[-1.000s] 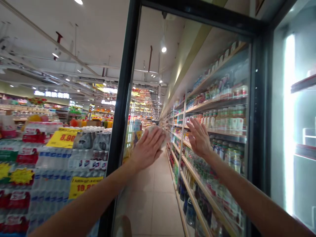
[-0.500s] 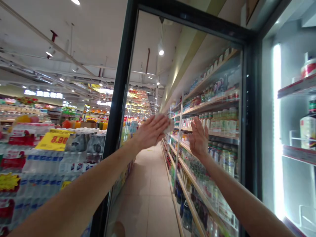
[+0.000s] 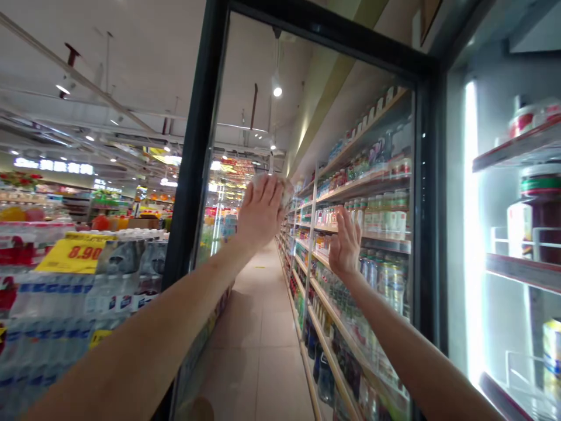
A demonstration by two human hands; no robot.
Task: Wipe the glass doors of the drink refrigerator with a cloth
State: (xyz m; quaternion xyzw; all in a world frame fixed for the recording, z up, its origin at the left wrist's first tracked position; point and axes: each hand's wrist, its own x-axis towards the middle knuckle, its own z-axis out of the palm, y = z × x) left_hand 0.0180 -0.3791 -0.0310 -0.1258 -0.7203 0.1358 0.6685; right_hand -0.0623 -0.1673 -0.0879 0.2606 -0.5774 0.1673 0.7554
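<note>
An open glass fridge door (image 3: 245,327) with a black frame stands in front of me. My left hand (image 3: 262,211) lies flat against the glass, pressing a crumpled pale cloth (image 3: 286,188) onto it; only the cloth's edge shows past the fingers. My right hand (image 3: 346,242) rests on the same pane a little lower and to the right, palm on the glass, fingers spread, holding nothing.
The lit fridge interior (image 3: 517,251) with bottles on shelves is at the right. Through the glass I see an aisle with stocked drink shelves (image 3: 372,193). Stacked water bottle packs with a yellow price sign (image 3: 72,252) stand at the left.
My left hand has slid the cloth upward and slightly right on the glass. My right hand stayed on the pane. My view has turned right, showing more of the fridge interior.
</note>
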